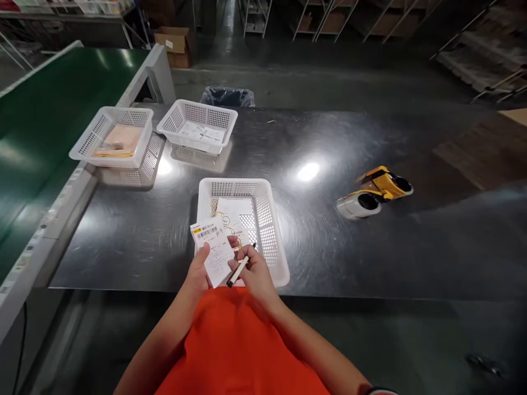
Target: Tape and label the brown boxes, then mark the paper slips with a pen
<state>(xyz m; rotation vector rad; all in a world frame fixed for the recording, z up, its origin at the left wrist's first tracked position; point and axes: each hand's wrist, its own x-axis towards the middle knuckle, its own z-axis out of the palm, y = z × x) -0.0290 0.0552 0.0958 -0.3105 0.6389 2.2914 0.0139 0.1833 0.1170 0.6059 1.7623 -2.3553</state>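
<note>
My left hand (200,270) grips a white printed label slip (214,251) with a barcode and an orange mark, its thumb on the front. My right hand (257,274) holds a white marker with black ends (240,270), and its fingertips are at the slip's right edge. Both hands are over the near part of a white perforated basket (275,236). Inside that basket lie a white paper (234,208) and small items with yellow loops, partly hidden by the slip.
Two more white baskets, one with a peach packet (123,137), one with papers (202,131), stand at the back left. Yellow-and-white tape dispensers (373,193) sit right on the metal table (313,241). A green conveyor (53,99) runs along the left. A lined bin (228,97) is behind.
</note>
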